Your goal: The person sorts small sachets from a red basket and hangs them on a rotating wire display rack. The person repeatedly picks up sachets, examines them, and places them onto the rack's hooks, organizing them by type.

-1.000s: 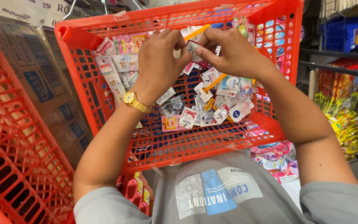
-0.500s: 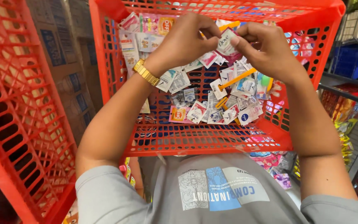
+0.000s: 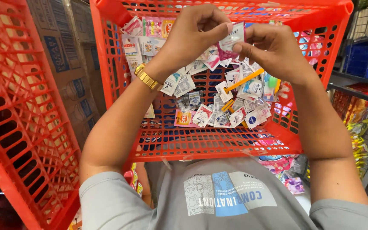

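Both my hands are raised over a red plastic basket that leans against my chest. My left hand, with a gold watch on its wrist, and my right hand pinch the same small pink and white sachet between thumbs and fingertips. The sachet stands upright between the two hands. Below them, several small sachets in white, pink and orange lie on the basket's mesh floor, with orange-handled razors among them.
A second red basket stands at my left, with cardboard boxes behind it. Shelves with packaged goods run along the right. More coloured packets lie under the basket's right corner.
The view has shifted left and the basket now fills the upper middle. My hands have turned the sachet upright and lifted it slightly; both still hold it.
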